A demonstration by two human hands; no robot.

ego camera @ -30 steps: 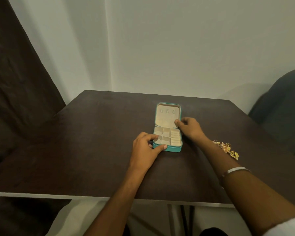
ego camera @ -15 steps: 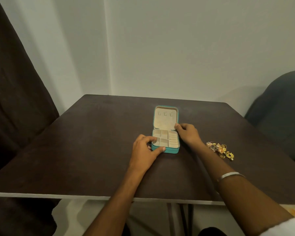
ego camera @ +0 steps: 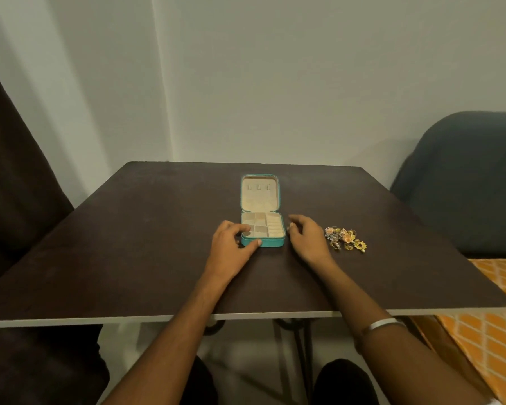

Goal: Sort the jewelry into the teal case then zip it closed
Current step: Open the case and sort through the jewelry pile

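A small teal jewelry case (ego camera: 262,242) lies open in the middle of the dark table, its lid laid flat away from me and its cream compartments showing nothing in them. My left hand (ego camera: 231,244) holds the case's near left corner, fingers on the rim and thumb on the front wall. Just right of the case my right hand (ego camera: 306,238) hovers with loosely curled fingers, holding nothing. A heap of gold and pink jewelry (ego camera: 345,238) lies on the table right of that hand.
The dark brown table (ego camera: 129,244) has a pale front edge close to me. A dark curtain hangs at the left. A grey-blue chair (ego camera: 465,182) stands at the right, with orange patterned fabric (ego camera: 497,317) below it.
My right hand has let go of the case's right edge near the hinge and drawn back to the right, toward the jewelry. The left hand keeps its hold. My head has tilted up.
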